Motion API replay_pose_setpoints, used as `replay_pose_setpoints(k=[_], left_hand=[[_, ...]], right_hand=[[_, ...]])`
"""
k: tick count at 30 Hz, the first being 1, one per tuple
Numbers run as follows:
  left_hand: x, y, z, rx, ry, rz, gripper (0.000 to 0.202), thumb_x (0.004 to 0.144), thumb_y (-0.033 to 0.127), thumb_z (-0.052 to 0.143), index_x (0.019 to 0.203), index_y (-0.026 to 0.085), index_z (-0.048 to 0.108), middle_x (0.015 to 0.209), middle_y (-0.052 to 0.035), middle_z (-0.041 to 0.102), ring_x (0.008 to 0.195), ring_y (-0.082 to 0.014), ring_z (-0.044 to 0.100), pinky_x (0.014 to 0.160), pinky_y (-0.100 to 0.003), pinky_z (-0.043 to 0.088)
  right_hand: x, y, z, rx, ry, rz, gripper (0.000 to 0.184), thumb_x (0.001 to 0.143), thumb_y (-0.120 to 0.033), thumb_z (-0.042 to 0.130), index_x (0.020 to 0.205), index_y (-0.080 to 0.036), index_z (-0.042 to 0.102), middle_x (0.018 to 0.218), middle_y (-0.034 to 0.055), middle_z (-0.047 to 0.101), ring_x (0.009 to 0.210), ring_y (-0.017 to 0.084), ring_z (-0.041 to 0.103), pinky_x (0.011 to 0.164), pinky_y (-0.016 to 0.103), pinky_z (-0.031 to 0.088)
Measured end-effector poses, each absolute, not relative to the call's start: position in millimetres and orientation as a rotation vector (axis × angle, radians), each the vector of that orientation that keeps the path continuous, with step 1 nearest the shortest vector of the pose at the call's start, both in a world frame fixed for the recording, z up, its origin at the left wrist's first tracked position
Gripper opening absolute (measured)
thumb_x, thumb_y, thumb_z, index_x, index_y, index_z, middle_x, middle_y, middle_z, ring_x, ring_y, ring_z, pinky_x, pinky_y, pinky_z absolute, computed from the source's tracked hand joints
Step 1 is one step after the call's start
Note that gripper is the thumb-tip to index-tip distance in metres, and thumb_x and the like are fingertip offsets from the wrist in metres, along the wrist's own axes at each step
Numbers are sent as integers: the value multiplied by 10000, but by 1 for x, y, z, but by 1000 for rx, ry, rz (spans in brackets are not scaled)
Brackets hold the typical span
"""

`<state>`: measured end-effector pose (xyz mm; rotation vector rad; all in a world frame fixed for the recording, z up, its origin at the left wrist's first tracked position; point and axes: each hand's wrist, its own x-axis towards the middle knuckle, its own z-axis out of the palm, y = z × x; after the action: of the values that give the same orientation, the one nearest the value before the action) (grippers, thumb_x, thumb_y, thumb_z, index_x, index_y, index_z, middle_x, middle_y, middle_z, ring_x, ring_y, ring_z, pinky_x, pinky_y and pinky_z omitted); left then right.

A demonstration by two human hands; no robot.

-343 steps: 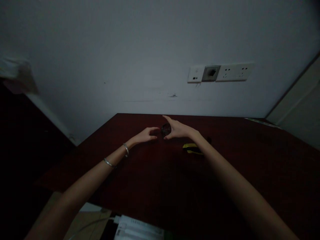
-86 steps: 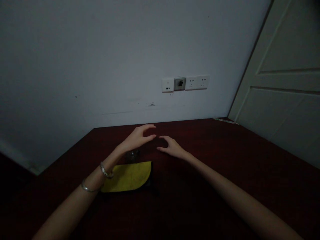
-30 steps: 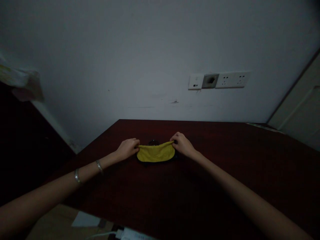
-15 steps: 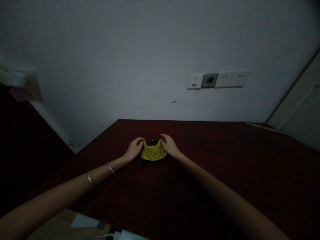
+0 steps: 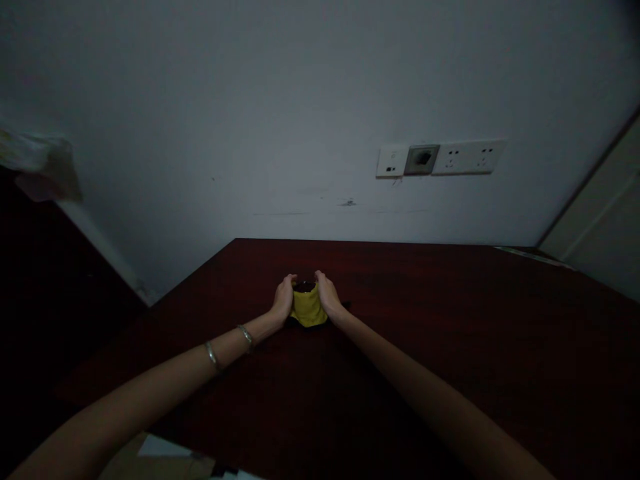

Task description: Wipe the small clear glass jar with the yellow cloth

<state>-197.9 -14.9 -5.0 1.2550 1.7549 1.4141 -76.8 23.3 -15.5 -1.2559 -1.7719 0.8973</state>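
Note:
A yellow cloth (image 5: 309, 308) with a dark edge is drawn up around a small dark glass container (image 5: 304, 287), and only the container's top shows above it. My left hand (image 5: 283, 299) presses the cloth against the container's left side. On the right side, my right hand (image 5: 326, 295) does the same. Both hands curve around the bundle, their fingertips close to the rim. The lower part of the container is hidden by the cloth.
The bundle stands on a dark red wooden table (image 5: 425, 320) that meets a white wall. A white socket panel (image 5: 440, 160) is on the wall above it. A pale door (image 5: 600, 213) stands at the right, and white paper (image 5: 165, 447) lies on the floor below the near edge.
My hands have moved closer together, gathering the cloth more tightly around the container. The yellow bundle looks narrower and taller than before.

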Motion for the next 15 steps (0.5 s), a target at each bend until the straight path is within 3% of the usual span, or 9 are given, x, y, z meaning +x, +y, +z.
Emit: replay_pose_setpoints(k=[15], left_hand=[[-167,-10,9,989,1780,1548,444,823,384,332,951,107,655,1009,-143,693,916,-253,649,753,-315,491]], right_hand=[[-79,22,-4,-1333,-1647,1030,279,907,-320,522,1149,-184,548,1183,79,562,983,198,587,829,399,508]])
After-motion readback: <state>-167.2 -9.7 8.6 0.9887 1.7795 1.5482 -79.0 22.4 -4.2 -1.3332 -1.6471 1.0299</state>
